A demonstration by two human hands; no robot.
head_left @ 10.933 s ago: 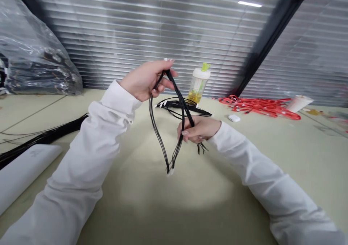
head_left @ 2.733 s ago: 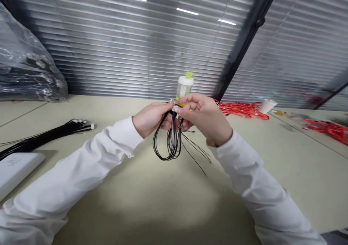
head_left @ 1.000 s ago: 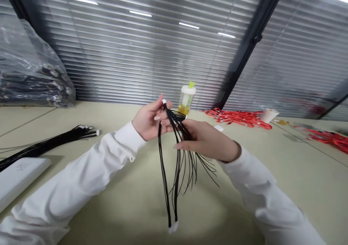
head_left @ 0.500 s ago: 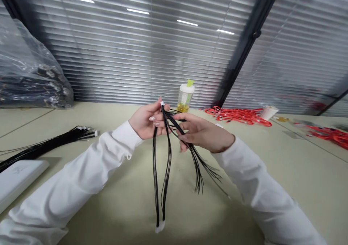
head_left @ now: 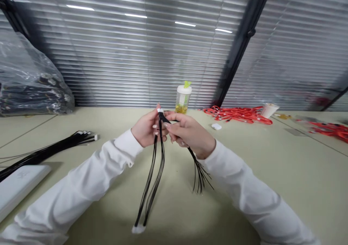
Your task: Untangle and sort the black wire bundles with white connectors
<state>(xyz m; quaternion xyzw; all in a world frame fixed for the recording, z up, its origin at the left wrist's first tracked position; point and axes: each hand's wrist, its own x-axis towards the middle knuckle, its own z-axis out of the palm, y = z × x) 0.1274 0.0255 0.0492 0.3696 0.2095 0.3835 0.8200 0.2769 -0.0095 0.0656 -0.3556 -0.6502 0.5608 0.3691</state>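
My left hand (head_left: pixel 148 129) pinches a black wire harness (head_left: pixel 161 154) near its white connector (head_left: pixel 160 110), which points up between the fingers. From there two bundles of wires hang down to a second white connector (head_left: pixel 138 229) just above the table. My right hand (head_left: pixel 187 132) is closed around the other branch of the harness, close beside the left fingertips. Its loose wire ends (head_left: pixel 201 176) fan out below the right wrist. The right palm hides part of this branch.
More black harnesses (head_left: pixel 51 148) with white connectors lie at left, beside a white box-like device (head_left: pixel 23 187) and a clear plastic bag (head_left: pixel 32 81). Behind my hands stands a jar (head_left: pixel 183 99). A small white case (head_left: pixel 216 126), red lanyards (head_left: pixel 239 114) and a tipped cup (head_left: pixel 269 110) lie right.
My right hand has moved left toward my left hand and closed round the wire branch, gathering its strands. The hanging connector has swung left. The small white case now shows fully.
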